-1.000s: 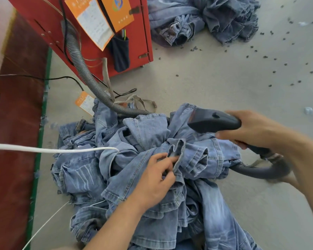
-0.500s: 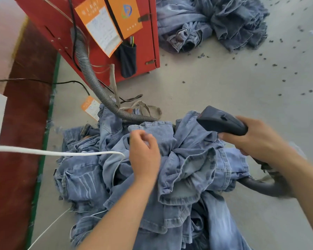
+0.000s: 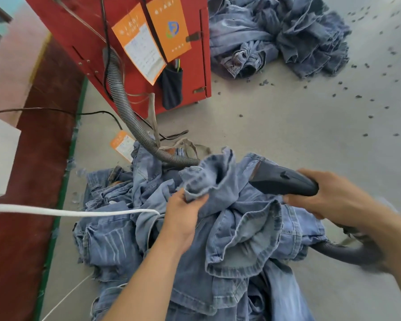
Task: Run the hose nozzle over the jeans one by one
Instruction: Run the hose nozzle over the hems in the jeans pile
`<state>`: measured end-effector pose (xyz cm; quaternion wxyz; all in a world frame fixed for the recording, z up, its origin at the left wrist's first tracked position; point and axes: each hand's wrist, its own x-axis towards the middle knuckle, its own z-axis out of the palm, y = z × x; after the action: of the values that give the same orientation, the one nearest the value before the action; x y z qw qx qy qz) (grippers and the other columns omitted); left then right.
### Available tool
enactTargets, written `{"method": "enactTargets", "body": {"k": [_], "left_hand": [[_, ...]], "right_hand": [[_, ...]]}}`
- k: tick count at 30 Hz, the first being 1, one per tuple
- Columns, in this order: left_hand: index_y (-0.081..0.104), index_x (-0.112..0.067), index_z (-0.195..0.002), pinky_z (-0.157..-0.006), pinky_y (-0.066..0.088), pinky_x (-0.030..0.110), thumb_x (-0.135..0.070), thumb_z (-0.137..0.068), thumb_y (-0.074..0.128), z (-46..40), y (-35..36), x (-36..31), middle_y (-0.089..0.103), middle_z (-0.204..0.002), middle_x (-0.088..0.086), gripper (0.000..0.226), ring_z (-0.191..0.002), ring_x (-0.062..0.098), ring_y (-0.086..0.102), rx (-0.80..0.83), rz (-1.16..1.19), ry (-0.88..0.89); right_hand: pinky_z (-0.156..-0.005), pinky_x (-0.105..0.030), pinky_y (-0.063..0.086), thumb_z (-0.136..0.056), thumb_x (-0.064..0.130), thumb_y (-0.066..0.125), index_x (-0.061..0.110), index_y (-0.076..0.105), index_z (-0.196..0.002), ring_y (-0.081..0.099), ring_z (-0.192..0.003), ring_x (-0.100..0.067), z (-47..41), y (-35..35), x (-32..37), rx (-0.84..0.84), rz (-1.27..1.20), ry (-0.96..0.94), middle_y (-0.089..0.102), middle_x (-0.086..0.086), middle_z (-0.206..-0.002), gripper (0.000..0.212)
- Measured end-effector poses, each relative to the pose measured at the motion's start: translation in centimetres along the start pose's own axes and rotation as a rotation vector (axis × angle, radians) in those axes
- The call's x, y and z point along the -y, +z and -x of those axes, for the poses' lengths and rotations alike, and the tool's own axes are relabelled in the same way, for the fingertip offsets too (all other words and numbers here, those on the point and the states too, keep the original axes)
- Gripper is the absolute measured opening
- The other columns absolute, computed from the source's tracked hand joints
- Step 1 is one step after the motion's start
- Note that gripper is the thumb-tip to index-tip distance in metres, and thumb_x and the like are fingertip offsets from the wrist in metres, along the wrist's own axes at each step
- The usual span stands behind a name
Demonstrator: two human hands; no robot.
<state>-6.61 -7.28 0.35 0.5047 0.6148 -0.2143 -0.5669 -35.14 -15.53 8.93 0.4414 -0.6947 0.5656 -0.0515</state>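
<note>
Denim is bunching in your left hand [image 3: 183,218]; your right hand [image 3: 329,195] is gripping the hose nozzle [image 3: 283,181] against it, most of the jeans pile [image 3: 241,239] seemingly awaiting.

Garment workshop: denim piles [image 3: 276,35] on concrete floor [image 3: 276,135]; red machine [image 3: 130,42] with tags, ribbed hose [image 3: 123,107]

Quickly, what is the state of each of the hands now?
Left hand: closed, gripping a fold of the jeans.
Right hand: closed around the hose nozzle.
</note>
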Motion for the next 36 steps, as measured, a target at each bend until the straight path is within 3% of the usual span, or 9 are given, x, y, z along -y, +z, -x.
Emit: {"method": "enactTargets", "body": {"k": [4, 9, 11, 15, 20, 26, 29, 32, 36], "left_hand": [[0.069, -0.004, -0.119, -0.099, 0.056, 0.045, 0.002, -0.097, 0.063, 2.3, -0.3, 0.3, 0.075, -0.116, 0.015, 0.023, -0.112, 0.031, 0.070, 0.133, -0.009, 0.052], [0.079, -0.036, -0.087, -0.070, 0.052, 0.014, -0.005, -0.103, 0.060, 5.1, 1.8, 0.3, 0.075, -0.082, -0.017, 0.039, -0.079, -0.001, 0.067, 0.367, -0.362, 0.001], [0.079, -0.036, -0.104, -0.071, 0.053, 0.011, 0.005, -0.102, 0.052, 6.1, 2.0, 0.7, 0.076, -0.093, -0.021, 0.049, -0.080, -0.009, 0.067, 0.473, -0.451, -0.031], [0.077, -0.019, -0.120, -0.099, 0.055, 0.030, 0.007, -0.099, 0.059, 6.6, 0.3, 0.6, 0.076, -0.119, -0.005, 0.038, -0.116, 0.011, 0.070, 0.353, -0.378, 0.042], [0.082, -0.037, -0.105, -0.103, 0.052, 0.022, 0.011, -0.096, 0.061, 7.0, -1.3, 1.0, 0.074, -0.120, -0.013, 0.053, -0.122, 0.006, 0.065, 0.289, -0.335, 0.053], [0.080, -0.031, -0.113, -0.113, 0.044, 0.037, 0.015, -0.092, 0.057, 7.4, -0.7, 1.8, 0.071, -0.126, -0.019, 0.055, -0.128, 0.005, 0.059, 0.483, -0.543, 0.233], [0.082, -0.033, -0.102, -0.125, 0.019, 0.033, 0.009, -0.082, 0.054, 7.6, -1.5, 2.0, 0.066, -0.123, -0.035, 0.055, -0.139, -0.011, 0.040, 0.542, -0.820, 0.307], [0.080, -0.026, -0.095, -0.127, 0.007, 0.024, 0.007, -0.078, 0.049, 7.5, -3.4, 1.2, 0.070, -0.122, -0.021, 0.048, -0.135, -0.026, 0.026, 0.640, -1.073, 0.207], [0.052, -0.033, -0.122, -0.104, 0.044, 0.045, -0.019, -0.090, 0.041, 6.5, -3.0, -1.3, 0.070, -0.116, -0.004, 0.037, -0.120, 0.015, 0.059, 0.563, -1.152, -0.076]], "right_hand": [[-0.048, -0.022, 0.044, -0.086, 0.030, 0.080, 0.040, 0.068, -0.098, 0.054, -0.049, -0.010, 1.4, -0.4, 0.0, 0.127, 0.005, -0.015, 0.060, 0.003, -0.061, 0.020], [-0.054, -0.020, 0.047, -0.087, 0.034, 0.082, 0.042, 0.068, -0.103, 0.060, -0.059, -0.006, 1.8, 2.6, 3.8, 0.152, 0.022, -0.192, 0.068, 0.011, -0.078, 0.023], [-0.052, -0.020, 0.047, -0.086, 0.034, 0.083, 0.045, 0.067, -0.105, 0.062, -0.059, -0.006, 1.8, 3.3, 5.3, 0.034, -0.043, -0.280, 0.069, 0.013, -0.078, 0.027], [-0.048, -0.015, 0.048, -0.086, 0.031, 0.082, 0.044, 0.067, -0.101, 0.062, -0.050, -0.004, 1.7, -0.5, 3.7, -0.129, -0.081, -0.159, 0.070, 0.014, -0.069, 0.025], [-0.053, -0.023, 0.052, -0.087, 0.024, 0.082, 0.039, 0.069, -0.097, 0.059, -0.052, -0.007, 2.8, -2.1, -0.1, 0.127, 0.072, 0.025, 0.067, 0.004, -0.066, 0.022], [-0.066, -0.020, 0.053, -0.082, 0.042, 0.081, 0.052, 0.063, -0.107, 0.068, -0.074, -0.004, 2.0, 2.6, 3.1, 0.305, 0.201, -0.209, 0.071, 0.019, -0.090, 0.032], [-0.059, -0.016, 0.051, -0.084, 0.038, 0.084, 0.051, 0.065, -0.108, 0.068, -0.065, -0.004, 2.5, 1.5, 3.5, 0.159, 0.069, -0.225, 0.073, 0.017, -0.084, 0.033], [-0.049, -0.017, 0.048, -0.084, 0.035, 0.083, 0.052, 0.065, -0.099, 0.063, -0.049, -0.007, 2.1, -1.2, 1.8, -0.070, -0.008, -0.113, 0.070, 0.009, -0.067, 0.029], [-0.049, -0.031, 0.050, -0.088, 0.034, 0.080, 0.044, 0.065, -0.090, 0.057, -0.044, -0.014, 2.3, -2.6, -1.2, -0.225, -0.071, 0.046, 0.063, -0.003, -0.055, 0.018]]}}
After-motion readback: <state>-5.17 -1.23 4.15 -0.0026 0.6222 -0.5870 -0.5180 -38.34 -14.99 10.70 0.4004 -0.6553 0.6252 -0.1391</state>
